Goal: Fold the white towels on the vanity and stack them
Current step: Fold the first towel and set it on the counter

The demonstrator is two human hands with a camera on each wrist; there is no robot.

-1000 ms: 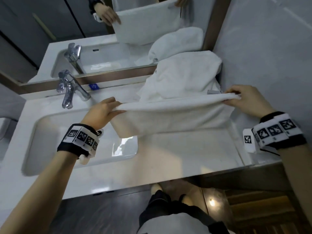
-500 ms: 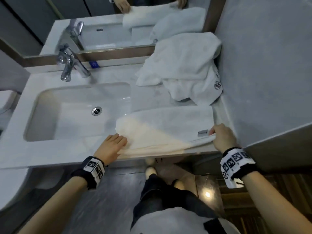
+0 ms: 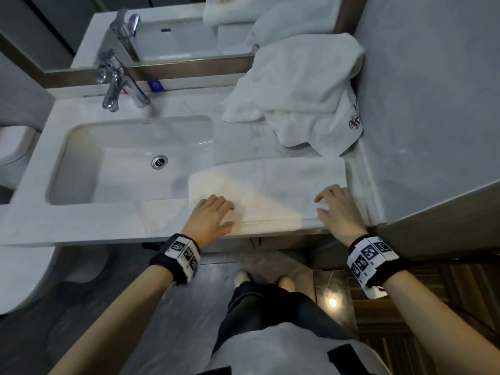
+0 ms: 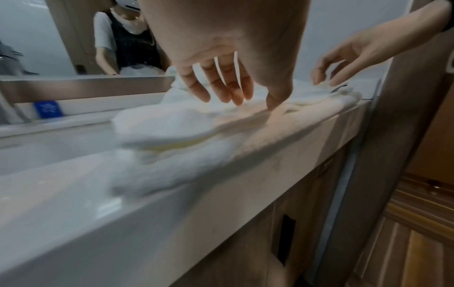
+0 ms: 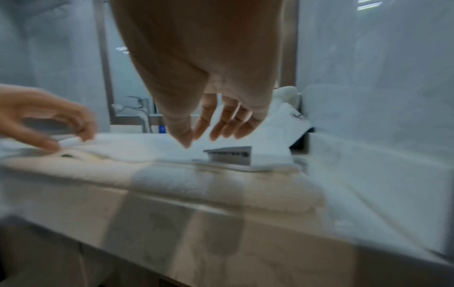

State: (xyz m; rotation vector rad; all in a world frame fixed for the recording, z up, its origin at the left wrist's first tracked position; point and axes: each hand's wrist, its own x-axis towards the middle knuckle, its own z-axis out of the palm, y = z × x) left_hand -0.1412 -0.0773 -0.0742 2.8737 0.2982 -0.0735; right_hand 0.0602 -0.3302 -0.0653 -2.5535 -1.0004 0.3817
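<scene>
A white towel [image 3: 270,185], folded into a long band, lies flat on the vanity [image 3: 108,223] along its front edge, right of the sink. My left hand [image 3: 213,212] is open over the towel's near left end, fingers spread [image 4: 228,87], thumb tip touching the cloth. My right hand [image 3: 334,204] hovers open over the near right end [image 5: 211,126], fingers straight and loose, just behind a grey label [image 5: 230,157]. A heap of unfolded white towels [image 3: 297,87] sits in the back right corner, one showing a round logo [image 3: 355,122].
The sink basin [image 3: 81,163] with drain [image 3: 159,161] and chrome faucet [image 3: 116,82] takes up the vanity's left half. A mirror [image 3: 176,31] runs along the back. A grey wall [image 3: 433,104] closes the right side. A toilet [image 3: 13,150] stands at the left.
The towel, held stretched in the air a second ago, has been laid on the vanity's front edge. Both hands have let go of its corners and now hover open over it.
</scene>
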